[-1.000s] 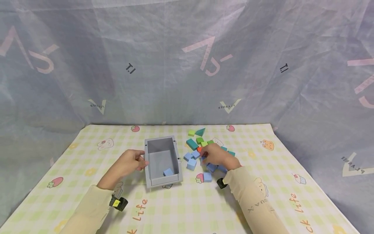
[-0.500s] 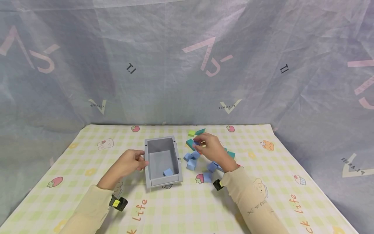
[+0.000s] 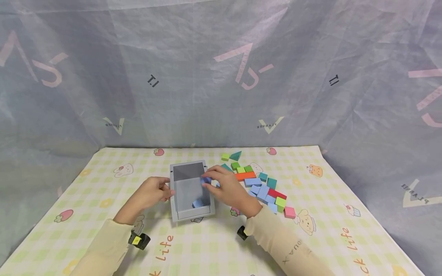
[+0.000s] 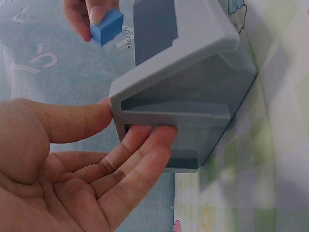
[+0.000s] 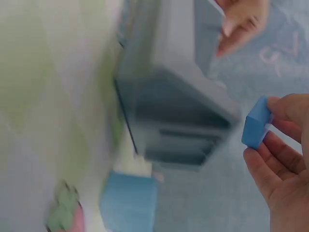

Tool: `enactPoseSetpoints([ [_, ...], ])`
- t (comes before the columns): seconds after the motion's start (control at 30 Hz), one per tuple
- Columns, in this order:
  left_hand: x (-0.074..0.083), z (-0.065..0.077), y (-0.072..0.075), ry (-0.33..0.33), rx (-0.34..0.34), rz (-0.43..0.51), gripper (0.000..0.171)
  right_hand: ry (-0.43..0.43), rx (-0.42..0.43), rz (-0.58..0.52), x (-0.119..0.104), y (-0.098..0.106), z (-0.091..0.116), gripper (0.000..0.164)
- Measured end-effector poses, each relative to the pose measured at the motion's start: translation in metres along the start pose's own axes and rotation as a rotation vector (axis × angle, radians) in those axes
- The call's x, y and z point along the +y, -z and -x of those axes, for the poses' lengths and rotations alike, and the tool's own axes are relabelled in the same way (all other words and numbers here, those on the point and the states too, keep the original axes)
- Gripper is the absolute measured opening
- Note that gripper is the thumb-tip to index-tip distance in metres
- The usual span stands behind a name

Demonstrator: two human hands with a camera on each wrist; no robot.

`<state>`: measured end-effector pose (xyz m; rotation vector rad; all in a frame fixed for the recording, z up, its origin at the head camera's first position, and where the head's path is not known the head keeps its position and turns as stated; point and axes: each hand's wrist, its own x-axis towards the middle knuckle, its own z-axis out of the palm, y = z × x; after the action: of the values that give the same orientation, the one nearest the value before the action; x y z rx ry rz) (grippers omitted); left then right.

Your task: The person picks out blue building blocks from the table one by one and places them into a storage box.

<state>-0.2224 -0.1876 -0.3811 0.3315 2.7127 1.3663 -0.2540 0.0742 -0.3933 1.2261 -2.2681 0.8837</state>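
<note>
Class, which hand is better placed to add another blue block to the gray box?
Probably the right hand: it pinches a blue block by the gray box; the left hand holds the box.

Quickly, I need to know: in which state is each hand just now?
Left hand: closed, gripping the grey, rectangular, plastic-looking box at its left side.
Right hand: closed, pinching a small, flat-sided blue block.

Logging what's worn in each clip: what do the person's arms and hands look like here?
The left sleeve and right sleeve are pale cream; the right one bears dark lettering, hard to read. A small black device with a yellow patch sits by the left sleeve's end; another black device shows by the right. The left hand and right hand are ungloved.
</note>
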Motion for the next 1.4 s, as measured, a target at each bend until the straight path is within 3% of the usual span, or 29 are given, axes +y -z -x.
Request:
enactPoseSetpoints([
  [0.43, 0.002, 0.001, 0.001, -0.01, -0.007, -0.01, 0.045, 0.019, -0.086, 0.068, -0.009, -0.02, 0.002, 0.022],
  [1.1, 0.004, -0.001, 0.001, -0.008, -0.002, -0.032, 0.049, 0.021, -0.085, 0.037, -0.008, -0.016, 0.001, 0.021],
  [1.4, 0.004, 0.001, 0.001, -0.019, -0.006, -0.012, 0.047, 0.005, -0.057, 0.033, -0.005, 0.0, -0.001, 0.024],
])
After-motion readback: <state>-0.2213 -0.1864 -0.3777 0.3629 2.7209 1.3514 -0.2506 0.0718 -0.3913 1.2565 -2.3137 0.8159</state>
